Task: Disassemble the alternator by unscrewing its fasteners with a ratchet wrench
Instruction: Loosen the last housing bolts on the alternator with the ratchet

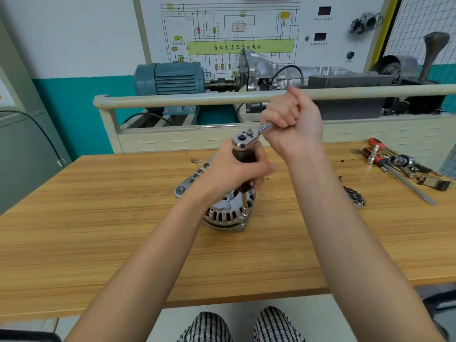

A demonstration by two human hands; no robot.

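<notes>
Alternator [228, 213], upright near the middle of the wooden desk [98, 218], slotted silver housing facing up, a mounting ear [183, 190] jutting toward the left. Cast metal by the look, so probably heavy for its bulk and quite rigid; unlikely to give under load but liable to twist or slide on the smooth desk top when torque goes in. Ribbed, vented shell likely offers decent purchase around the girth; vents and edges possibly sharp.

Ratchet wrench [249, 137] standing over it on a long extension [244, 203], tip seated at a fastener on the near right rim of the housing. Left hand [234, 171] wrapped round the dark upper section of the extension just under the ratchet head, fingers [261, 169] curled tight about it, steadying the column upright. Right hand [293, 124] closed round the wrench handle, raised behind and to the right of the head, handle almost wholly hidden in the fist.

Best hold, at a guess: one hand low on the column to keep the socket square, since a tall extension tends to tip off the bolt head. Nothing pinning the alternator body itself.

Loose screwdrivers [377, 150] and sockets [402, 161] at the far right of the desk, well apart.
</notes>
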